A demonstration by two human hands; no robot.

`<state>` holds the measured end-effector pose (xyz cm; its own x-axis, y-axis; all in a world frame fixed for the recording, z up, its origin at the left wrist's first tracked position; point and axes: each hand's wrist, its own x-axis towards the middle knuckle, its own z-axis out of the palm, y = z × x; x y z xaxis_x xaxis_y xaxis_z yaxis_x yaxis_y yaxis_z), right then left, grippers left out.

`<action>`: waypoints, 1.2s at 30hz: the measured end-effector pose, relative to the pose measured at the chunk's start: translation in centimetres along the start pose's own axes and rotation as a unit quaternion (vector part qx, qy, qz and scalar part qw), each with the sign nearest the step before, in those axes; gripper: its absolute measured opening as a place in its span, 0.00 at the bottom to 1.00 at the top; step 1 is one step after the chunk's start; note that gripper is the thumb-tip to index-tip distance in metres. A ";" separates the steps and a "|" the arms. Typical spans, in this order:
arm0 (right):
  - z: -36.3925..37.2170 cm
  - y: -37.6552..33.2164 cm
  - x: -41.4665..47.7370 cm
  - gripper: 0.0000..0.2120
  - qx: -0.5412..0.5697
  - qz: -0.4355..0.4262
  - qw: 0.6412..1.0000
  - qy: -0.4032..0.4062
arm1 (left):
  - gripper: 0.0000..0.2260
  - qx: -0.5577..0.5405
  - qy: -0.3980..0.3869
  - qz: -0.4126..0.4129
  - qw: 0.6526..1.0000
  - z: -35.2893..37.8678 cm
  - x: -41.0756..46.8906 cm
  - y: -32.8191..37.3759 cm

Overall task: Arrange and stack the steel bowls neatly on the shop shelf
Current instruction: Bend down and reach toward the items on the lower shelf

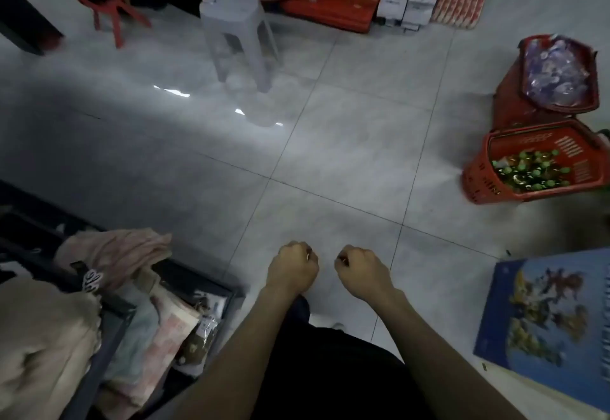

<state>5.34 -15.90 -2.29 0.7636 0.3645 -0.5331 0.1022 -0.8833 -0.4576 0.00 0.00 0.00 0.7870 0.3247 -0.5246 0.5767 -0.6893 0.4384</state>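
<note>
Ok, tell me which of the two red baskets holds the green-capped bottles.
The nearer red basket, lower on the right, with green-capped bottles inside. The farther red basket behind it holds pale, purplish plastic packets instead.

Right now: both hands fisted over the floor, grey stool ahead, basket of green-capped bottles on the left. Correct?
No. The head view shows the basket of bottles on the right, not the left. The rest holds: left hand and right hand fisted over the floor, stool ahead.
</note>
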 end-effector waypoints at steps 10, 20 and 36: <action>-4.6 -5.1 14.1 0.17 -0.036 0.016 0.998 -0.042 | 0.12 0.004 -0.033 0.004 0.999 -7.0 13.6 0.0; -12.9 -10.4 26.6 0.15 -0.071 0.036 0.997 -0.003 | 0.12 0.050 -0.080 0.006 0.996 -17.2 29.0 5.4; -29.9 -16.2 55.2 0.17 -0.075 -0.027 0.996 -0.045 | 0.16 0.024 -0.059 -0.085 0.994 -29.4 53.9 16.2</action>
<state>64.91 9.71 -3.03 0.6944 0.4316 -0.5758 0.2408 -0.8934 -0.3793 58.24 25.39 0.28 0.6467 0.3632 -0.6707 0.6857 -0.6619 0.3027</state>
